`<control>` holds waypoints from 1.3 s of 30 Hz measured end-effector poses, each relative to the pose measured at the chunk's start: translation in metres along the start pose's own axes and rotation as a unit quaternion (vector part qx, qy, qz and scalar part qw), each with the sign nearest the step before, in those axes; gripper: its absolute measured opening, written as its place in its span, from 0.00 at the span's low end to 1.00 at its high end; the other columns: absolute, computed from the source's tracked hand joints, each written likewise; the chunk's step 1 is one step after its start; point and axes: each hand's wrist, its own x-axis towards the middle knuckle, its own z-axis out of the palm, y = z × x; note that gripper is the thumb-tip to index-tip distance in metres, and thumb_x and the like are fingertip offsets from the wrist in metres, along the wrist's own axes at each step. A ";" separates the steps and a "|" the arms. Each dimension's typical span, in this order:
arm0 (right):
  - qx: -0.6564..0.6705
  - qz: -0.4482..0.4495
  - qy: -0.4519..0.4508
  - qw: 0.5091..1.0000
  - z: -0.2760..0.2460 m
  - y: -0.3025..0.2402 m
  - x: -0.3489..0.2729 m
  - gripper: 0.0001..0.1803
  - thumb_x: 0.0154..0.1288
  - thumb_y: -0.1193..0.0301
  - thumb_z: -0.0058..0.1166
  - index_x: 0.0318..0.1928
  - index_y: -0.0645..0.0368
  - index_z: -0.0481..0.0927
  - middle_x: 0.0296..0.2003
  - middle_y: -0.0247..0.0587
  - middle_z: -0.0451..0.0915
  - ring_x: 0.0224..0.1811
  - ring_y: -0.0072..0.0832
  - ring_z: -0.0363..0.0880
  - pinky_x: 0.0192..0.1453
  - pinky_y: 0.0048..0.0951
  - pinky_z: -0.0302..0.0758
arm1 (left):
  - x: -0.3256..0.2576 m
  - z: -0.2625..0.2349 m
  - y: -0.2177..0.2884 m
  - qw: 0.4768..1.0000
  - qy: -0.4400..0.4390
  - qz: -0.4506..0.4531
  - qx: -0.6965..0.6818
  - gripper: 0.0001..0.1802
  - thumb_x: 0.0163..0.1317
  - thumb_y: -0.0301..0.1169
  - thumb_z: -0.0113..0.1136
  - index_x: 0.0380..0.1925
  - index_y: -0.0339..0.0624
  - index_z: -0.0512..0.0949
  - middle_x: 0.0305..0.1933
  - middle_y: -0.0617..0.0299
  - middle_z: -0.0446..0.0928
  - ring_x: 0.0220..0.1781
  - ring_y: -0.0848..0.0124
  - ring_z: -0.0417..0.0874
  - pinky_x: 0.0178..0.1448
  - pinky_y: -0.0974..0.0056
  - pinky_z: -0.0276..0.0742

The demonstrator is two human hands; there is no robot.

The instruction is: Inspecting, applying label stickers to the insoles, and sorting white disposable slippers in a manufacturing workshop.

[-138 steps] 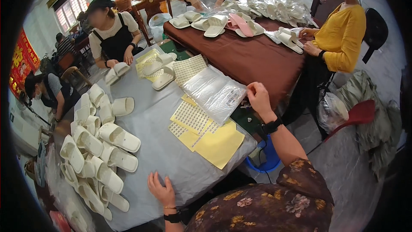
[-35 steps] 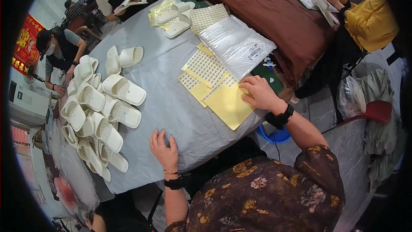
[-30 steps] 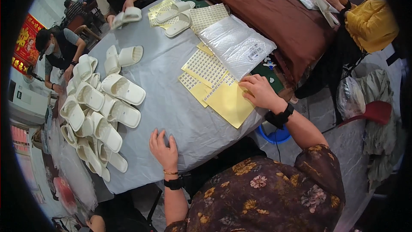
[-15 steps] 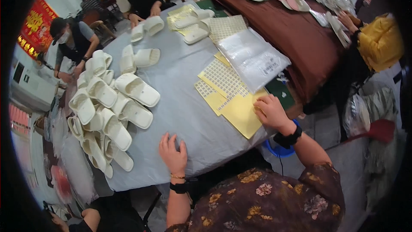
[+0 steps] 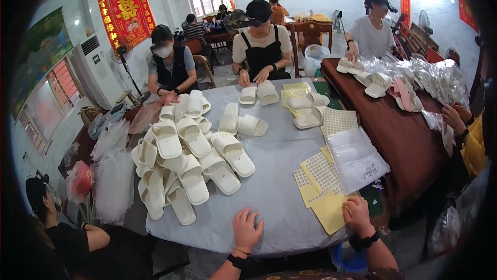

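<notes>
The left hand (image 5: 247, 230) rests on the grey table cover (image 5: 282, 176) — fingers slightly parted, nothing held. The right hand (image 5: 357, 215) contacts the edge of the yellow sticker sheet (image 5: 327, 216); from where I stand, I cannot tell whether it grips. The sheet lies near the plastic packet (image 5: 356, 157), right of the piled white slippers (image 5: 192, 180).

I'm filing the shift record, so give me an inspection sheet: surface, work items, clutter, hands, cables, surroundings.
Surface: grey table, wrinkled cover.
Work items: slippers heaped at left, others farther back; yellow sheets overlapping, partly under a plastic pack.
Clutter: clear bags left of the table; blue bin below the near edge.
Hands: left hand on the cover, fingers spread; right hand at the sheets' right edge, grip unclear.
Cables: nothing seen.
Surroundings: co-workers nearby; brown table at right, bearing more slippers.
</notes>
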 end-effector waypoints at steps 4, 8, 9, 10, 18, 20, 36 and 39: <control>0.006 0.001 0.009 1.000 -0.001 -0.002 0.005 0.08 0.54 0.72 0.60 0.37 0.56 0.83 0.42 0.41 0.80 0.48 0.42 0.76 0.51 0.42 0.70 | 0.005 0.000 0.003 1.000 0.002 0.002 0.002 0.18 0.55 0.39 0.67 0.45 0.45 0.82 0.59 0.52 0.76 0.65 0.50 0.71 0.68 0.47 0.64; 0.000 0.008 0.030 1.000 -0.003 -0.002 0.005 0.07 0.53 0.74 0.59 0.36 0.57 0.83 0.42 0.43 0.80 0.48 0.43 0.76 0.52 0.42 0.70 | 0.006 0.000 0.003 1.000 0.007 0.005 0.003 0.18 0.55 0.39 0.67 0.45 0.45 0.82 0.59 0.52 0.76 0.65 0.51 0.71 0.68 0.48 0.64; -0.002 0.018 0.033 0.999 -0.005 -0.004 0.007 0.07 0.53 0.74 0.59 0.35 0.58 0.84 0.42 0.43 0.80 0.47 0.44 0.76 0.52 0.43 0.70 | 0.006 -0.001 0.003 1.000 0.005 0.000 0.001 0.18 0.55 0.39 0.67 0.45 0.45 0.82 0.59 0.53 0.76 0.65 0.51 0.72 0.68 0.47 0.64; 0.000 0.015 0.031 0.999 -0.007 -0.005 0.008 0.07 0.53 0.74 0.59 0.35 0.58 0.84 0.42 0.43 0.80 0.47 0.44 0.76 0.52 0.43 0.70 | 0.004 -0.001 0.004 1.000 0.001 -0.002 -0.003 0.19 0.55 0.39 0.67 0.45 0.45 0.82 0.59 0.53 0.76 0.64 0.51 0.72 0.68 0.47 0.64; 0.004 0.020 0.033 0.999 -0.014 -0.008 0.004 0.09 0.53 0.77 0.58 0.37 0.61 0.83 0.43 0.48 0.80 0.48 0.46 0.75 0.54 0.43 0.72 | 0.006 -0.008 0.008 1.000 -0.008 0.000 -0.018 0.18 0.55 0.38 0.67 0.45 0.44 0.82 0.58 0.52 0.76 0.64 0.51 0.71 0.70 0.47 0.63; -0.008 0.019 0.063 0.998 -0.018 0.003 0.001 0.10 0.53 0.77 0.58 0.38 0.59 0.83 0.42 0.47 0.80 0.47 0.47 0.76 0.53 0.44 0.73 | 0.008 -0.002 0.009 0.999 -0.022 0.022 -0.018 0.18 0.54 0.37 0.67 0.45 0.44 0.82 0.58 0.52 0.75 0.63 0.51 0.72 0.69 0.47 0.63; -0.256 0.233 0.288 0.893 -0.189 0.219 0.079 0.16 0.56 0.80 0.52 0.46 0.60 0.82 0.46 0.54 0.80 0.51 0.52 0.77 0.59 0.47 0.73 | 0.005 0.001 -0.001 1.000 -0.030 0.000 -0.002 0.20 0.54 0.33 0.65 0.47 0.38 0.79 0.61 0.45 0.73 0.66 0.46 0.69 0.70 0.44 0.62; -0.310 0.300 0.138 0.891 -0.211 0.292 0.069 0.20 0.50 0.74 0.58 0.47 0.61 0.82 0.48 0.53 0.81 0.54 0.51 0.78 0.61 0.47 0.75 | 0.004 -0.001 0.000 1.000 -0.017 -0.007 0.019 0.18 0.55 0.32 0.65 0.46 0.38 0.79 0.61 0.46 0.74 0.64 0.47 0.71 0.69 0.47 0.63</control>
